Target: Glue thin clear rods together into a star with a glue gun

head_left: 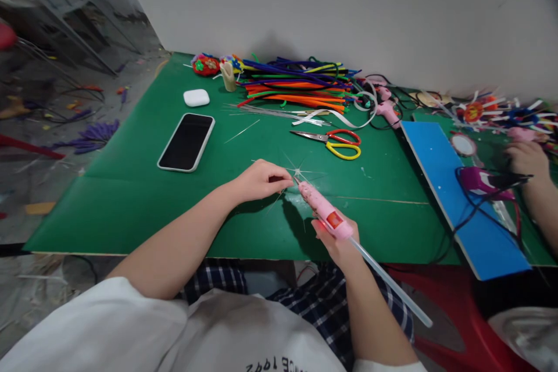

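Observation:
My right hand (pixel 341 242) is wrapped around a pink hot glue gun (pixel 322 204), with a long clear glue stick (pixel 392 283) poking out of its back end. The nozzle points up and left, at the centre of a star of thin wires (pixel 297 172) spread out just above the green table. Left of the nozzle, my left hand (pixel 264 179) pinches with thumb and forefinger at the star, seemingly on one of its wires. Red-and-yellow-handled scissors (pixel 335 142) lie beyond the glue gun, blades toward the left.
A phone (pixel 186 142) and a white earbud case (pixel 196 97) lie at left. Coloured pipe cleaners (pixel 300 84) and loose wires (pixel 279 111) lie along the back. A blue board (pixel 462 197) with cables stands at right, beside another person's hand (pixel 528 160).

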The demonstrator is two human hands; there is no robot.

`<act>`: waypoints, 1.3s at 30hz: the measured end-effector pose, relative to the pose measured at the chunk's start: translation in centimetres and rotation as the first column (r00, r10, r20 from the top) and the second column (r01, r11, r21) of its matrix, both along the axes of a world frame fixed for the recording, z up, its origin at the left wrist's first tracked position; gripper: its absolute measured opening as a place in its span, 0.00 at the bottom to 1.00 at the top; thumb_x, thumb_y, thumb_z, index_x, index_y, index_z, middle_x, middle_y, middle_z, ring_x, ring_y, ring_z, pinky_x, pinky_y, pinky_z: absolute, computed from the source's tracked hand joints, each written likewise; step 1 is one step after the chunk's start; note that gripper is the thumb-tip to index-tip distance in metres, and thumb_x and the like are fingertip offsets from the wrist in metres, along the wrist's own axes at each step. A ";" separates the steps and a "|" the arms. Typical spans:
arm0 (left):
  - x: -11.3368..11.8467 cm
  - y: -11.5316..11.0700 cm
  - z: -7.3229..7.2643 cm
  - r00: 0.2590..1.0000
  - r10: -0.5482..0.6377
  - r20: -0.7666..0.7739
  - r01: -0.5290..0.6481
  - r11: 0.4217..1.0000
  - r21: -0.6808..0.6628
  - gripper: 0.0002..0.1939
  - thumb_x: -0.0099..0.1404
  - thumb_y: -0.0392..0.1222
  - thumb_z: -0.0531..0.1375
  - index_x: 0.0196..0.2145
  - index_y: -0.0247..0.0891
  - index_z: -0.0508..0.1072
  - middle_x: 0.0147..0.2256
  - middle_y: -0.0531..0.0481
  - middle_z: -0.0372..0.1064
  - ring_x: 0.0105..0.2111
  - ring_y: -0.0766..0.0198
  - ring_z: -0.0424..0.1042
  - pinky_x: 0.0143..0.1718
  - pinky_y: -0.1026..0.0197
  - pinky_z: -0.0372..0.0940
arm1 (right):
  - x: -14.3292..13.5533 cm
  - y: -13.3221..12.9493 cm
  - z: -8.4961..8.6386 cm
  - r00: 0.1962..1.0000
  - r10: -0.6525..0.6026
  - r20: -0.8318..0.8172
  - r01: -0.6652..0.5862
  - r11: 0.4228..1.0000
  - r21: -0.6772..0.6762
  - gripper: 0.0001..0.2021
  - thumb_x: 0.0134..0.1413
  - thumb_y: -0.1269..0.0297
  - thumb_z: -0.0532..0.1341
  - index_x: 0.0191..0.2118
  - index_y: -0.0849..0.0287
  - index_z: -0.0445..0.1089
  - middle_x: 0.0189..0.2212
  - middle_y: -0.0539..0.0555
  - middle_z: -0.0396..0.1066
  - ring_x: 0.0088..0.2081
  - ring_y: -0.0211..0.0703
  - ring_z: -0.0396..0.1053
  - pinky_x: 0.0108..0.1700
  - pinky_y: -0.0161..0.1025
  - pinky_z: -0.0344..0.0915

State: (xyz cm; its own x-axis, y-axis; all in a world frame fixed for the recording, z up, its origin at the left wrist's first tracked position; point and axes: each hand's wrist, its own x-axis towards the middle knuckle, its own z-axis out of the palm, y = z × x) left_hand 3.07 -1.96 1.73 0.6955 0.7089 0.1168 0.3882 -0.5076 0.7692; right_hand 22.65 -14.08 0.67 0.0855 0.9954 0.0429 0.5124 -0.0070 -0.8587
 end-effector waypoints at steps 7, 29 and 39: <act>-0.1 -0.1 0.1 1.000 0.000 0.008 0.000 1.000 0.004 0.11 0.60 0.42 0.55 0.29 0.33 0.73 0.21 0.52 0.69 0.22 0.72 0.66 0.25 0.71 0.57 | 0.4 0.0 -0.3 0.999 -0.037 0.018 0.037 0.999 -0.001 0.13 0.44 0.54 0.59 0.27 0.59 0.69 0.17 0.49 0.66 0.17 0.36 0.64 0.21 0.33 0.62; -0.1 -0.1 0.0 1.000 0.004 0.012 -0.004 1.000 0.017 0.11 0.60 0.42 0.55 0.28 0.33 0.73 0.21 0.53 0.69 0.21 0.73 0.66 0.25 0.72 0.57 | -0.1 0.1 0.3 0.989 -0.139 -0.058 0.141 0.990 0.027 0.12 0.43 0.55 0.59 0.23 0.60 0.70 0.12 0.50 0.64 0.20 0.40 0.65 0.24 0.35 0.64; -0.1 0.0 0.0 1.000 0.005 0.007 -0.005 0.999 0.034 0.10 0.60 0.42 0.55 0.28 0.33 0.73 0.21 0.53 0.69 0.21 0.72 0.66 0.25 0.71 0.56 | -0.4 0.1 0.6 0.979 -0.173 -0.107 0.173 0.985 -0.016 0.11 0.42 0.57 0.59 0.23 0.60 0.70 0.13 0.52 0.65 0.23 0.43 0.68 0.26 0.37 0.66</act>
